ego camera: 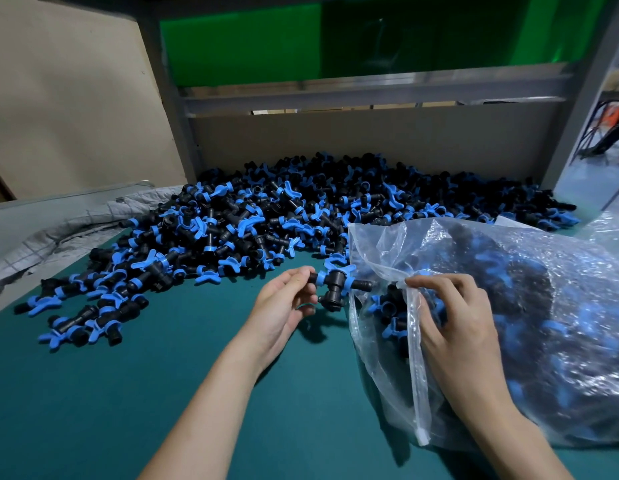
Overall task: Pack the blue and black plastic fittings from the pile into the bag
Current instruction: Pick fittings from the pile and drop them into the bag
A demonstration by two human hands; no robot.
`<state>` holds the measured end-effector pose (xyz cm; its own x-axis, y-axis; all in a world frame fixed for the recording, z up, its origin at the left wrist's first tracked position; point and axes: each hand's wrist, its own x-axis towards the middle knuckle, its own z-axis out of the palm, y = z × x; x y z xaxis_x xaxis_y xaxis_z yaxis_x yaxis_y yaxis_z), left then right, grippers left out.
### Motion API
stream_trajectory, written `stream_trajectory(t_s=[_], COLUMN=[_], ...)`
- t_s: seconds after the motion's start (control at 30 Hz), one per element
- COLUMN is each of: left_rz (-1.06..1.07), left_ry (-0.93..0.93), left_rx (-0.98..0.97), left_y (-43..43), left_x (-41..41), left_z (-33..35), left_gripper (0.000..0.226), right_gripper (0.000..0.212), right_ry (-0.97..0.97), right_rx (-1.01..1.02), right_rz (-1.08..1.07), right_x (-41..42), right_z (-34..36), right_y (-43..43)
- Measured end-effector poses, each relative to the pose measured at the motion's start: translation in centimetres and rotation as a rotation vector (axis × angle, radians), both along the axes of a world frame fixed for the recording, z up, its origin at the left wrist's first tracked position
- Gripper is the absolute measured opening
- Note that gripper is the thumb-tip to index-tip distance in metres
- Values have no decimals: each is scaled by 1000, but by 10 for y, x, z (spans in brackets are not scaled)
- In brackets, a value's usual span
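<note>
held fitting point(332, 285): black tee w/ blue collars + blue wing tab, in the air just at the mouth of the bag point(379, 247), not inside yet; right stub points into the opening.
left hand point(284, 306): thumb + fingertips pinch the tee's left stub. Lower fingers curled, partly hidden behind the tee's bottom leg.
bag: clear film, on its side at right, bulging w/ fittings, mouth facing left. Right part cut off by frame edge. Contents blurred thru wrinkled film, only blue/black blobs; can't count.
zip strip point(418, 368): white, runs down the near edge of the mouth.
right hand point(453, 330): thumb + forefinger nip the mouth's edge at top of the strip, lifting it; other fingers bent over the film.
pile point(301, 209): loose fittings heaped behind both hands, against the cardboard wall point(370, 140), w/ a tail spreading front-left. Far ones too small to tell apart.
mat point(128, 393): teal, under pile, bag + forearms.
cloth point(93, 223): grey, quilted, crumpled, touching pile's left edge.
bkgd: grey metal frame point(370, 95) above the cardboard, green panel point(249, 46) higher up.
far right: room past the frame post, blurred; orange shape there hard to make out.
</note>
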<state>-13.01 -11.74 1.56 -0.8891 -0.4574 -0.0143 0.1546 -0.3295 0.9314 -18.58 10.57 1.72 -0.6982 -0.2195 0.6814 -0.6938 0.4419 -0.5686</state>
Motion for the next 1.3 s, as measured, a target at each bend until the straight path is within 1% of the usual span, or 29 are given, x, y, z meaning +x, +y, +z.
stream_trajectory(t_s=[0.13, 0.2, 0.23, 0.3, 0.37, 0.4, 0.47, 0.53, 0.63, 0.7, 0.73, 0.8, 0.87, 0.93, 1.0, 1.1, 1.2, 1.3], left_rz=[0, -42, -68, -120, -185, -229, -324, -353, -270, -112, -12, 207, 408, 526, 572, 589, 595, 620], left_ry=[-58, -28, -9, 41, 99, 123, 162, 203, 264, 253, 224, 90, -105, -322, -473, -599, -717, -837], left_rx=[-15, 5, 0, -77, -227, -332, -598, -841, -1054, -1098, -1108, -1174, -1267, -1315, -1301, -1214, -1266, -1317], left_y=[23, 45, 56, 78, 95, 102, 108, 105, 95, 84, 77, 55, 24, -6, -28, -41, -46, -51], left_x=[-6, -12, -14, -19, -19, -18, -13, -8, -8, -10, -10, -9, -8, -5, -2, -9, -22, -32], left_z=[-5, -6, -8, -11, -16, -19, -25, -29, -26, -22, -19, -15, -17, -24, -31, -34, -31, -26], left_gripper=[11, 8, 7, 7, 6, 7, 17, 19, 11, 17, 21, 21, 21, 27, 35, 44, 50, 62], right_gripper=[19, 18, 21, 27, 27, 26, 25, 21, 16, 16, 17, 18, 18, 18, 18, 17, 16, 16], right_ry=[21, 48, 65, 100, 130, 143, 159, 154, 131, 99, 74, 22, -21, -46, -60, -74, -79, -79], right_rx=[-44, -68, -78, -91, -101, -106, -103, -82, -56, -49, -46, -37, -27, -17, -14, -19, -8, -14], right_rz=[-4, 2, 6, 13, 15, 12, 14, 30, 49, 53, 59, 66, 69, 68, 70, 74, 69, 58], right_x=[1, 1, 2, 3, 4, 4, 4, 4, 3, 2, 1, 0, -2, -3, -3, -2, -3, -2], right_z=[1, 3, 4, 5, 7, 7, 8, 8, 7, 6, 5, 4, 2, 1, 1, 0, 0, -1], right_y=[-1, -1, -2, -1, 0, 1, 3, 3, 1, 1, 1, 1, 0, 0, 0, 0, 0, 1])
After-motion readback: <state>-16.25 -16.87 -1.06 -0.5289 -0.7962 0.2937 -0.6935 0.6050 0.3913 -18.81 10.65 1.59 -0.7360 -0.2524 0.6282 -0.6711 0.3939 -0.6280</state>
